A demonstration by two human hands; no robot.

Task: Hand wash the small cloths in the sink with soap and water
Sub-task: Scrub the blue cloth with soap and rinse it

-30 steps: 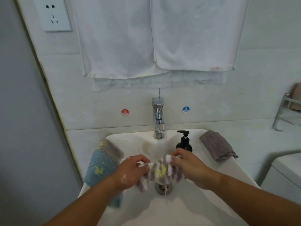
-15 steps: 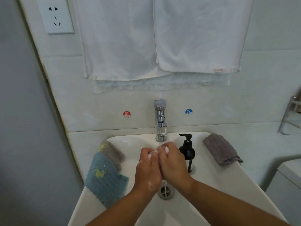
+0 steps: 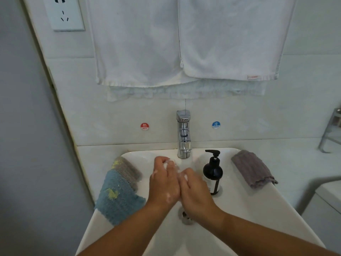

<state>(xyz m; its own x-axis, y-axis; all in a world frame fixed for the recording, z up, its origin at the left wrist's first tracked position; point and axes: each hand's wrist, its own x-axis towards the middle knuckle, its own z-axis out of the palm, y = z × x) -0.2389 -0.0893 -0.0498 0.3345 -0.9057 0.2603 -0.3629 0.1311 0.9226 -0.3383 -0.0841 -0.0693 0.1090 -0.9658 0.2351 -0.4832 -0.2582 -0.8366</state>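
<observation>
One sink (image 3: 239, 209), one faucet (image 3: 183, 133), one drain (image 3: 186, 218), one dark pump bottle (image 3: 212, 174). Two hands, left hand (image 3: 164, 183) and right hand (image 3: 195, 194), holding one bunched cloth (image 3: 168, 162), mostly hidden. Three cloths on the rim: blue cloth (image 3: 118, 196), tan-grey cloth (image 3: 127, 169), grey cloth (image 3: 252, 169). Two hanging towels: left towel (image 3: 136, 43), right towel (image 3: 230, 37). Two round stickers: red sticker (image 3: 144, 126), blue sticker (image 3: 215, 124). One wall socket (image 3: 63, 12).

I see the sink (image 3: 239, 209) as smooth, glossy white ceramic and the tap (image 3: 183, 133) as polished metal. The soap bottle (image 3: 213, 174) is dark and glossy, its pump matt black. The blue cloth (image 3: 118, 196) looks thick and nubbly, the grey cloth (image 3: 252, 168) ribbed, the towels (image 3: 228, 37) soft matt terry. The small cloth (image 3: 168, 163), gripped by the foam-slick left hand (image 3: 164, 183) and right hand (image 3: 195, 191), shows fluffy white.
</observation>
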